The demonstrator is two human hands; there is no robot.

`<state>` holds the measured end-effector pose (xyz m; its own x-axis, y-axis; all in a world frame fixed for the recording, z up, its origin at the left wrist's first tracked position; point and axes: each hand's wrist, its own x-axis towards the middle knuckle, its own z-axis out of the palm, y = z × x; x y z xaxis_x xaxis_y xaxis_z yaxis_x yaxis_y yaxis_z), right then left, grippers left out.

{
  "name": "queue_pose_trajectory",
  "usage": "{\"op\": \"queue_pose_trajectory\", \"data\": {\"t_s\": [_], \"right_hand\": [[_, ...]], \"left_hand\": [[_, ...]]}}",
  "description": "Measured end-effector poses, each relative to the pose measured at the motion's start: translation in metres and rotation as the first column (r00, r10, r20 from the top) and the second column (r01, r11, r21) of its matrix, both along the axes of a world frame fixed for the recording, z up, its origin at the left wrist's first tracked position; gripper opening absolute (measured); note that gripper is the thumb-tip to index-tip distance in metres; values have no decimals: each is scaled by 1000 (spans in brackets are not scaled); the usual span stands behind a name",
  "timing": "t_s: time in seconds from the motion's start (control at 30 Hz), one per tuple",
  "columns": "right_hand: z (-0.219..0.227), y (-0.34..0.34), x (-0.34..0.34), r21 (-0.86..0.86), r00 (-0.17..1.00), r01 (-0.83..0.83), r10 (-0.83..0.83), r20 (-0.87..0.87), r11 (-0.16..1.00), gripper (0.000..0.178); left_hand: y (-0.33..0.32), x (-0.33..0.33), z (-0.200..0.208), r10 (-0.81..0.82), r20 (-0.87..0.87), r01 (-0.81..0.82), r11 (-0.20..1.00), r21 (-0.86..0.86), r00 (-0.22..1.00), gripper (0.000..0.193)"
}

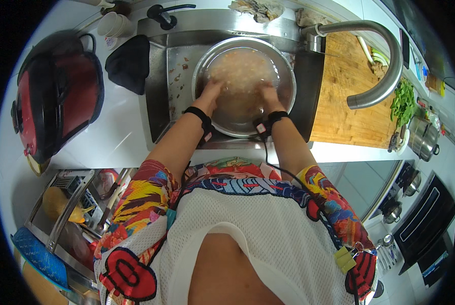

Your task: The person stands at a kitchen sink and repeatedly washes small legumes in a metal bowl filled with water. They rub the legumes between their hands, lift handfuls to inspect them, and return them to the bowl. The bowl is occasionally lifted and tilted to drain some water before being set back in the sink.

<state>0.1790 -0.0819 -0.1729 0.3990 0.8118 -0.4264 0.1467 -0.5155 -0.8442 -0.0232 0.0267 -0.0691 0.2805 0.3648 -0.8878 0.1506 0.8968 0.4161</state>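
Note:
A round metal basin (287,76) stands in the steel sink (174,104), holding cloudy water with many small pale pieces (243,62), perhaps beans or peanuts. My left hand (213,90) dips into the water at the basin's left side. On the other side, my right hand (269,92) is likewise under the surface. The murky water hides the fingers of both hands, so what they touch or hold does not show. Each wrist wears a black band with a small device, and a cable runs from the right one.
A curved faucet (382,91) arches over a wooden cutting board (342,96) right of the sink. Green leaves (403,99) lie beyond the board. To the left are a red and black cooker (59,96) and a black cloth (129,66). Scraps lie in the sink.

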Motion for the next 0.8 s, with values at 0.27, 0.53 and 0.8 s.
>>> {"op": "queue_pose_trajectory", "data": {"t_s": [0.27,0.53,0.8], "right_hand": [[74,36,-72,-391,648,144,-385,-657,909,28],[91,50,-59,-299,695,118,-294,-657,947,37],[102,62,-43,-453,751,160,-406,-521,877,48]], "left_hand": [[-7,23,-29,-54,-40,47,987,-157,998,60],[14,24,6,-132,-48,133,991,30,990,65],[19,19,-32,-80,-237,106,989,101,968,50]]}}
